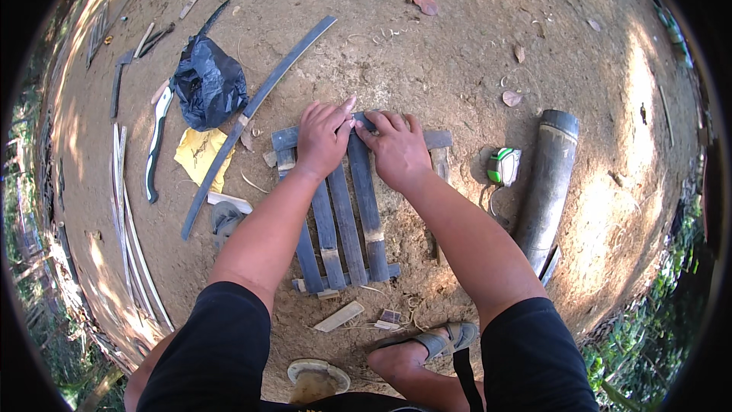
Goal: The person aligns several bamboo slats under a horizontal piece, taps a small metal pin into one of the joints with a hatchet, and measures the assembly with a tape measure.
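Bare dirt ground, outdoors, sun patches. Slat frame (343, 214) lies flat btwn the knees: several dark bamboo slats already laid across 2 crosspieces. Left hand (324, 137) & right hand (396, 149) press flat, fingers spread, on the top crosspiece, clamping nothing. Right side looks unfilled, more slats likely left. Tape measure (503, 165) & bamboo tube (547, 183) lie beside.
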A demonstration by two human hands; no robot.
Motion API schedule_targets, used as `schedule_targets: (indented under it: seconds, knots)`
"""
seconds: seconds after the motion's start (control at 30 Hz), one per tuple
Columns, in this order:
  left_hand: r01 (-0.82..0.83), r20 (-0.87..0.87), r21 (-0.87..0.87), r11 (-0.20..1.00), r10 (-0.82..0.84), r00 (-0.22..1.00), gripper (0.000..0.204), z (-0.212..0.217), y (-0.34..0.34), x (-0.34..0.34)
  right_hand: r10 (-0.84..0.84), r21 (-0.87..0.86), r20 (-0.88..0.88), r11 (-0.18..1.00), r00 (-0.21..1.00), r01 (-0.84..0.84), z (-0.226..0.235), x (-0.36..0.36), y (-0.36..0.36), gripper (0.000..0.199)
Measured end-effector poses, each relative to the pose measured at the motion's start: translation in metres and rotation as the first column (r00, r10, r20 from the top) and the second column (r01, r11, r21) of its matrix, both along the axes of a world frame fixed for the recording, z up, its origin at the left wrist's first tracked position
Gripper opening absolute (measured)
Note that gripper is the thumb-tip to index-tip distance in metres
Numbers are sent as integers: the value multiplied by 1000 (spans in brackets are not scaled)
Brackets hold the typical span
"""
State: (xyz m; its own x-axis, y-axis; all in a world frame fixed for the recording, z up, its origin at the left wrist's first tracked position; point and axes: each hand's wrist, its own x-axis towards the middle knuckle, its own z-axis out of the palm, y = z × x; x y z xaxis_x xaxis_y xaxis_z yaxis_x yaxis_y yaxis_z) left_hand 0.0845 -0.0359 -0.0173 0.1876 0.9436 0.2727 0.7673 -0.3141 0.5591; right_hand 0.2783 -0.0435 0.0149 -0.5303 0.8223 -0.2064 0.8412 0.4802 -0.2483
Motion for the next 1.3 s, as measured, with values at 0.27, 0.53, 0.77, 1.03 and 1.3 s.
schedule_targets:
  seconds: [0.27, 0.53, 0.77, 1.03, 1.3]
  knots:
    - [-97, 57, -34, 995, 99, 993, 12, -5, 0, 1, 2, 7, -7, 1000, 1000, -2, 1, 0, -1, 50]
    - [-147, 118, -118, 982, 161, 980, 12, -4, 2, -1, -9, 7, -16, 1000, 1000, 9, -2, -1, -1, 49]
    - [-58, 75, -46, 997, 62, 995, 12, -7, 2, -7, -7, 1, -19, 1000, 1000, 7, 0, 1, 0, 49]
    - [-23, -23, 54, 998, 24, 999, 10, -8, 0, -4, 15, -36, 4, 999, 1000, -15, 5, 0, 2, 59]
    - [9, -43, 102, 995, -4, 999, 10, -4, -2, -1, 62, -70, -15, 996, 998, -62, 4, 12, 4, 56]
